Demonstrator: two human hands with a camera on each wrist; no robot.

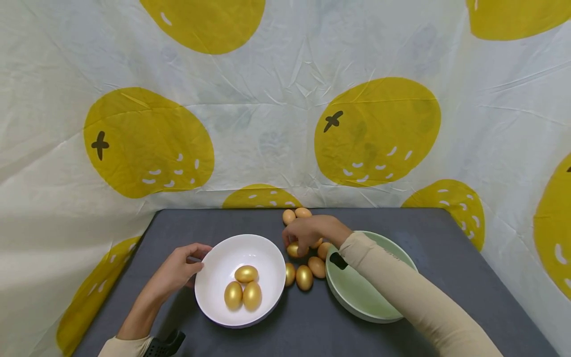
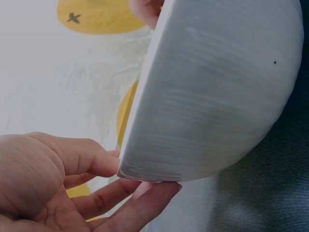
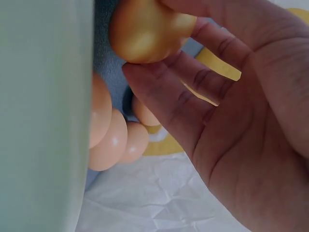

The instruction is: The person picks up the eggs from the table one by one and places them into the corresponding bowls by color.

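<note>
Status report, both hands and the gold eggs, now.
Left hand touching white bowl. Right hand pinching a gold egg. Three gold eggs inside the bowl. Brown eggs close by, possibly obstructing.

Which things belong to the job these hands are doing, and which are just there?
Probably in the job:
left hand, touching the white bowl
right hand, pinching a gold egg
three gold eggs in the bowl
loose gold eggs
green bowl and brown eggs, perhaps

Probably just background:
dark table
patterned cloth
</note>
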